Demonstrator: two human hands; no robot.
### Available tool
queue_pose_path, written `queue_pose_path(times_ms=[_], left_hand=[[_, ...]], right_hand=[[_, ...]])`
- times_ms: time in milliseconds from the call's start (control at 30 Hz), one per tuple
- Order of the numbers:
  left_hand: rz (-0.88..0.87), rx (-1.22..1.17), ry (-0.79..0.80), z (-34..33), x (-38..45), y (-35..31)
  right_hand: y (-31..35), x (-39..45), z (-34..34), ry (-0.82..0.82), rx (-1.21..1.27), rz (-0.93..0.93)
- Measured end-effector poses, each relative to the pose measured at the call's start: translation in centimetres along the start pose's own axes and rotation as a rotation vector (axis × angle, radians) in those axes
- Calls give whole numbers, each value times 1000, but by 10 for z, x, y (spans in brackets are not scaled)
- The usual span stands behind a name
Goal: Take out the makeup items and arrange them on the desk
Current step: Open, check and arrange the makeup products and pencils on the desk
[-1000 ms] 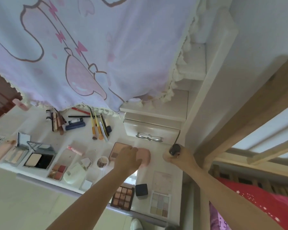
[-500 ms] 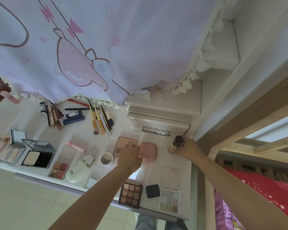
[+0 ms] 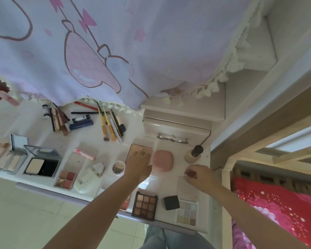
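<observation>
- The left hand [image 3: 138,163] is lying flat, fingers spread, on the tan palette [image 3: 139,150] near the back of the worktop [image 3: 90,142]; it is pressing or nudging rather than gripping, so the hand is loose and grasping nothing. A push from here is risking sliding the palette into the pink compact [image 3: 163,159] just beside it.
- The right hand [image 3: 200,177] is hovering, loosely curled, over a pale flat palette [image 3: 187,187] at the worktop's right side; whether it is pinching anything I cannot tell. It is sitting near the small bottle [image 3: 194,153], which is standing upright with a dark cap. That bottle looks top-heavy, and a careless knuckle is likely to be tipping it toward the drawer unit [image 3: 176,130] behind it.
- The makeup is mostly out and spread across the worktop: brushes [image 3: 109,125] and pencils at the back, open powder compacts [image 3: 41,162] at the left, a four-pan blush palette [image 3: 66,178] in the middle.
- The brown eyeshadow palette [image 3: 144,205], the black cube case [image 3: 171,202] and the pastel palette [image 3: 187,211] are lying close to the near edge; the forearms are passing right over them, so a dragging arm is threatening to sweep one to the floor.
- The hanging curtain [image 3: 115,51] is drooping over the back row, hiding part of it and risking snagging on a lifted brush.
</observation>
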State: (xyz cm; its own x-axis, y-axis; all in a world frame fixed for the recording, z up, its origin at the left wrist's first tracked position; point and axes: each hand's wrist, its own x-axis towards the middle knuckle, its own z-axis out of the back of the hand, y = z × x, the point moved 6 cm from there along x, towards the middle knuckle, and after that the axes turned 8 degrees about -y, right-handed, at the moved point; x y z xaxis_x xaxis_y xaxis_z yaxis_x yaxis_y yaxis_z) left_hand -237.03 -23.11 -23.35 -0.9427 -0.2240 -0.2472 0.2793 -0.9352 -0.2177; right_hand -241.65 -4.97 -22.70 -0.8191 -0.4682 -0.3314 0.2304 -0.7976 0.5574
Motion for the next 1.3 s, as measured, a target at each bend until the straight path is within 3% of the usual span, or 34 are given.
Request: queue_pose_path(times_ms=[167,367,500,633,700,867,1033,1300], left_hand=[[71,-47,-112,13,-17,13],[179,-91,-121,15,-34,32],[217,-320,-75,22,-34,37],[318,-929,59,37,-22,39],[224,-1105,131,53,-16,35],[5,-1170,180,93,-5,38],[-96,-1202,165,117,-4,49],[-283,-1133,185,121,-12,50]], right_hand=[[53,46,-28,126,-154,299],[61,72,-60,229,-484,370],[66,65,-42,236,-150,261],[97,51,-1,146,37,278],[115,43,16,104,104,265],[159,24,43,-23,199,263],[185,10,49,-89,137,262],[184,-11,45,-157,229,108]])
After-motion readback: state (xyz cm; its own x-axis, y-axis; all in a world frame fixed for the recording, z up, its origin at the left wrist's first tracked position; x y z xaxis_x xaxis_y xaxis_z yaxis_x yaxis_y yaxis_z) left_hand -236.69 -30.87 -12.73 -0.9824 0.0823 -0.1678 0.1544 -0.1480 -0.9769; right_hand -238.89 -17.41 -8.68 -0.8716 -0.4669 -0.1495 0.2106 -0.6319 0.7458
